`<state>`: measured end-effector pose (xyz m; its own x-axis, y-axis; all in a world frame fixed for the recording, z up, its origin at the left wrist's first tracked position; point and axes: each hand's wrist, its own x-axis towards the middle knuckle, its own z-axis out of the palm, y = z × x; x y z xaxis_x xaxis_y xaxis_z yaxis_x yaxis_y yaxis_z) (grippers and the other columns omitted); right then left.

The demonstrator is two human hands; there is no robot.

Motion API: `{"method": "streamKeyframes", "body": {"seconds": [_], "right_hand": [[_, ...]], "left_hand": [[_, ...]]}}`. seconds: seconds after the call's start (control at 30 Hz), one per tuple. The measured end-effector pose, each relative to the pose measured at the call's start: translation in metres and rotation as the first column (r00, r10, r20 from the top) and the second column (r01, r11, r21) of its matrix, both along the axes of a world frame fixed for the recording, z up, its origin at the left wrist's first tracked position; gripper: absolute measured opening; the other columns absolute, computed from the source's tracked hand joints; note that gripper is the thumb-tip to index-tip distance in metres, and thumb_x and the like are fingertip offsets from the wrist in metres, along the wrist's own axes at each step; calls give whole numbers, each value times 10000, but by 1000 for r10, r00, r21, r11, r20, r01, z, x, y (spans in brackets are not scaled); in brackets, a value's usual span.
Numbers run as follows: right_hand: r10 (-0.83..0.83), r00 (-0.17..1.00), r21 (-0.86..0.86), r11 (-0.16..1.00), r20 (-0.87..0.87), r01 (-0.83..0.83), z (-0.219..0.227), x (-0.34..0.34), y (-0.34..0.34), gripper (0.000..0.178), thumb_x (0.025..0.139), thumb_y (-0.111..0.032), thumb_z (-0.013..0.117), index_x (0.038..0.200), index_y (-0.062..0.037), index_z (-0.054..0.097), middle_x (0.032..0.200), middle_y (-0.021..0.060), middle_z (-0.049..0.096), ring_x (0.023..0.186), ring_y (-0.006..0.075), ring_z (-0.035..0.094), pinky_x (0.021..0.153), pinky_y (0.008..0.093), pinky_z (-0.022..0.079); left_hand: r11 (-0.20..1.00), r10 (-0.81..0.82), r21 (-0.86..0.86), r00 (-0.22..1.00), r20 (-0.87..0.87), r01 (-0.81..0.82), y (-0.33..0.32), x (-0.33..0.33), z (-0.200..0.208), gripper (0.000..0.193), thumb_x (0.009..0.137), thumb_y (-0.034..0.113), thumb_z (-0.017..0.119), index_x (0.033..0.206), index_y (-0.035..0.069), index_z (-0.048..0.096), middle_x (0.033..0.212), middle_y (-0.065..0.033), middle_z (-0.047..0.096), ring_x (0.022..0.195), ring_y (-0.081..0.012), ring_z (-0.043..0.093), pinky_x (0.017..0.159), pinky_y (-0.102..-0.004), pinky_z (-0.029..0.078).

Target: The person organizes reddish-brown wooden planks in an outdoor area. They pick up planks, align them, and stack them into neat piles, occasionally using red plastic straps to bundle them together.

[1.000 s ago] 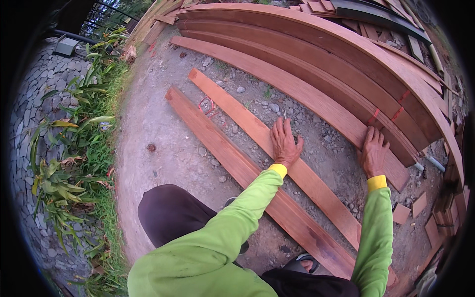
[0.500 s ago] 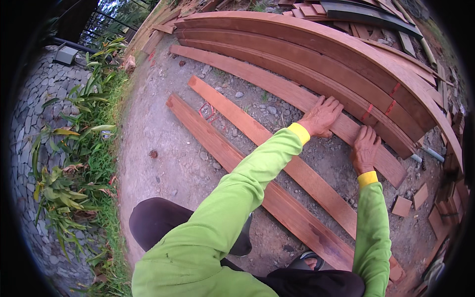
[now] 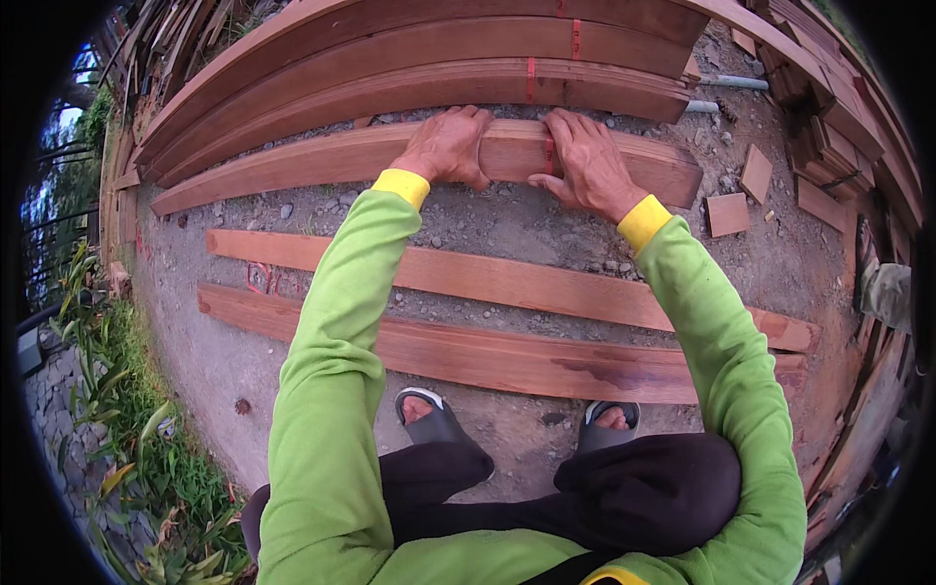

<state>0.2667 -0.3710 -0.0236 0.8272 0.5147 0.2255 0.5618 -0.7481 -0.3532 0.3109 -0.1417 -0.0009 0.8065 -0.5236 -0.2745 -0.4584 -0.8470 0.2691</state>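
Note:
A long reddish-brown wooden plank (image 3: pixel 292 173) lies across the ground ahead of me, a red band (image 3: pixel 549 153) on it. My left hand (image 3: pixel 444 146) grips it right of its middle, the thumb on the near side and the fingers over the top. Close by on the right, my right hand (image 3: pixel 593 164) clasps the same plank beside the red band, its thumb stretched to the left. Nearer to me, a second board (image 3: pixel 517 281) and a third board (image 3: pixel 478 356) lie flat, roughly parallel to each other. The fingertips behind the plank are hidden.
Beyond the plank stand stacked long boards (image 3: pixel 390 93) with red bands. Two small square wood offcuts (image 3: pixel 727 214) (image 3: pixel 756 174) lie at the right, near a pile of short wood pieces (image 3: pixel 834 156). Green plants (image 3: pixel 127 400) edge the left. My sandalled feet (image 3: pixel 429 414) are close to the third board.
My view has swung round, so the boards now run more nearly crosswise. Both hands are still on the plank, which now shows its side and the red band.

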Motion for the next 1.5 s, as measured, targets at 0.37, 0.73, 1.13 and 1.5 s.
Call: {"method": "streamKeyframes", "body": {"seconds": [0.37,0.73,1.13,1.5], "right_hand": [[19,837,-89,993,-546,-81,13,46,6,630,643,-419,798,1018,36,575,952,245,652,940,403,632,812,455,494],[43,802,-19,998,-596,-68,33,43,-5,514,627,-303,744,980,47,616,930,252,657,910,387,640,806,427,492],[31,995,-305,951,-91,-57,6,11,21,884,578,-352,861,1238,81,463,1176,230,567,1117,358,560,876,579,445],[37,992,-362,929,-118,-78,9,18,14,698,574,-325,843,1067,45,517,1019,209,616,1000,345,623,767,564,477]], "left_hand": [[1000,-22,-4,981,195,24,5,-12,-6,859,462,283,840,1226,70,512,1136,-152,570,1119,-340,536,954,-424,464],[999,-35,-12,978,205,38,9,-15,-12,828,467,290,830,1210,89,524,1125,-141,586,1094,-330,553,927,-424,474],[999,-41,33,988,149,37,1,-6,-4,866,431,305,836,1209,58,548,1102,-181,617,1074,-357,584,914,-433,495],[999,-31,16,996,83,29,-1,2,0,877,428,294,812,1233,57,557,1136,-189,618,1066,-364,593,911,-433,496]]}}
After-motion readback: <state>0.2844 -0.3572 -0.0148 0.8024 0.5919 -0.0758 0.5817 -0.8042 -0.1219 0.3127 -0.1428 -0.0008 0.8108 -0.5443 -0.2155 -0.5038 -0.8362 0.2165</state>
